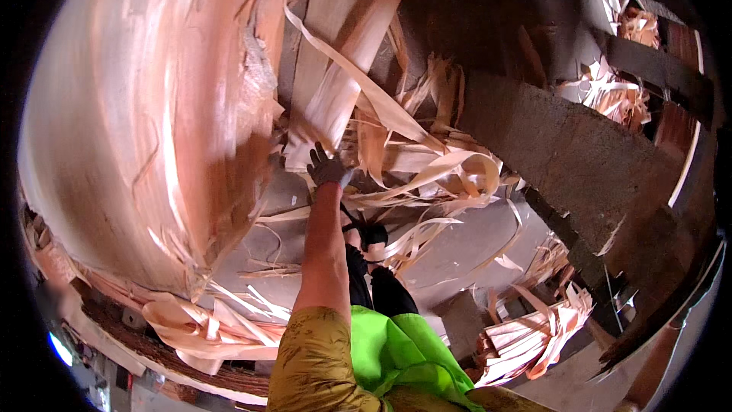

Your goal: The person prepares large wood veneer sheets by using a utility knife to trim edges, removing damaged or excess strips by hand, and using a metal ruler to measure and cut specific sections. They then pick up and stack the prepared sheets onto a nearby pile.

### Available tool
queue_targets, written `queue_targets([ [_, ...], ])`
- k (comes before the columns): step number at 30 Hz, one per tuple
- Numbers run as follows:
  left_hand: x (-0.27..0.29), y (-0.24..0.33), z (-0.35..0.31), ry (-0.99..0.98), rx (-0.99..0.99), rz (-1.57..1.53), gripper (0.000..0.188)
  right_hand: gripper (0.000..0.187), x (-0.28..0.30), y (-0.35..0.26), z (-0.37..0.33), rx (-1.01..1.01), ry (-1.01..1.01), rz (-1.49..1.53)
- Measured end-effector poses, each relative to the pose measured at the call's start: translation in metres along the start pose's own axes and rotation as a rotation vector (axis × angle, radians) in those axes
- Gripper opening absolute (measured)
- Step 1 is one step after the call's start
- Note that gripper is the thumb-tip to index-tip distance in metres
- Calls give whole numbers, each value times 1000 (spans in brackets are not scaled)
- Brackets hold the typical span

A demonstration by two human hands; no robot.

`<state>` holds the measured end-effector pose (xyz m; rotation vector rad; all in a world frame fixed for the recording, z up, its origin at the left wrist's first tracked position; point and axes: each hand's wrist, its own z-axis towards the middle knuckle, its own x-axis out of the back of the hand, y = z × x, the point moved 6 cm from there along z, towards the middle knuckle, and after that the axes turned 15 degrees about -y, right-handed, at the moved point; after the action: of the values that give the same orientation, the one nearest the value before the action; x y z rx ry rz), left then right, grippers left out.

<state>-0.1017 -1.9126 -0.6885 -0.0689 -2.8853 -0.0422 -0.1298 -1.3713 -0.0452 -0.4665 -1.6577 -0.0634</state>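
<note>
My left hand (329, 168), in a dark glove, reaches forward with its fingers spread. It lies against the near end of a broad, pale wood veneer sheet (335, 91) that slopes down from the top. Beside the hand, on its right, is a tangle of curled veneer strips (450, 172). Of my right arm, a mustard sleeve (507, 399) shows at the lower edge. A brown, forearm-like shape (652, 370) rises at the lower right; any hand at its narrow end is too unclear to make out.
A huge mass of layered veneer (152, 122) stands close on the left. To the right runs a thick, dark beam (564, 152). Veneer scraps (534, 336) lie low on the right, and more strips (206, 328) at lower left. Loose shavings litter the grey floor (267, 259) around my feet.
</note>
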Motion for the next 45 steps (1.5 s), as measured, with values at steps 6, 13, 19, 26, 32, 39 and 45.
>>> queue_targets([
  [6,34,-28,-52,473,-184,4,68,46,9,-4,1,29,24,3],
  [13,118,-30,-322,723,-499,-218,14,40,5,-26,-31,18,50,216],
  [19,101,-4,-524,311,-918,-693,33,37,51,-87,-25,252,239,-11],
  [26,135,41,-793,-99,-1306,-797,24,32,66,-160,-81,134,200,90],
  [32,144,43,-934,283,-1563,-489,19,53,37,-252,-245,294,186,674],
  [39,109,96,-990,125,-1847,-624,38,56,-21,-272,-369,46,109,1376],
  [45,63,82,-1046,148,-2151,-513,58,58,-17,-346,-452,-26,341,886],
])
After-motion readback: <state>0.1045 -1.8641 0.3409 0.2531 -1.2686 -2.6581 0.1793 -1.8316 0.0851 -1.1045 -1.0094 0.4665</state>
